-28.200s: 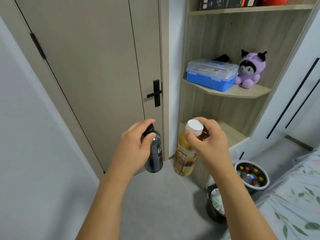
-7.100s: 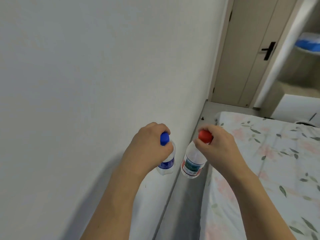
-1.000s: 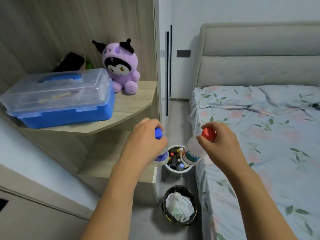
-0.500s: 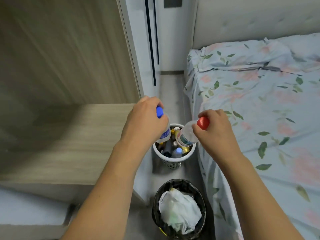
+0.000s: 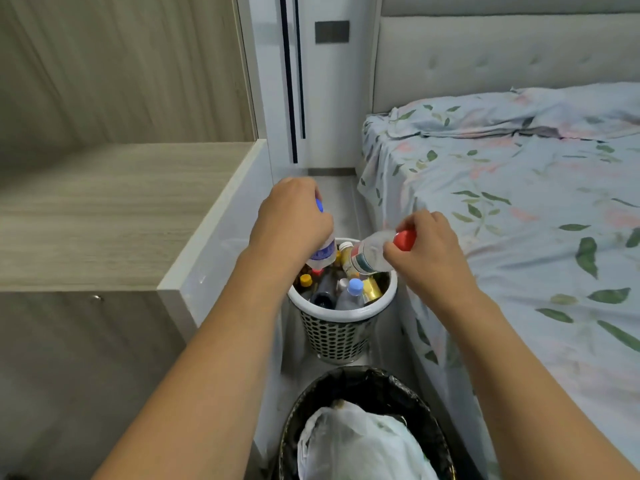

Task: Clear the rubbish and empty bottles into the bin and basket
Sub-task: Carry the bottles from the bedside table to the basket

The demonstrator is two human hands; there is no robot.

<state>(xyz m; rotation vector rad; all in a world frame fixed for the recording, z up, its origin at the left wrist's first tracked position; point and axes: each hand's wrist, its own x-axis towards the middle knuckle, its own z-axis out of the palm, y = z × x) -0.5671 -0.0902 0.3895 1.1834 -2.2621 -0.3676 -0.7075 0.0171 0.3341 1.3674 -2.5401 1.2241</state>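
Both hands hold empty plastic bottles by the neck over the white basket (image 5: 341,318): left hand (image 5: 292,220) the blue-capped bottle (image 5: 322,252), right hand (image 5: 424,244) the red-capped bottle (image 5: 369,252). They look light, thin and crushable.

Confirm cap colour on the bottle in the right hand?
Red cap, pinched by the right hand; clearest in the head view.

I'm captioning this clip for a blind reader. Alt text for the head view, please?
Left hand and right hand each hold a plastic bottle over a white basket of bottles, between a wooden shelf and a bed.
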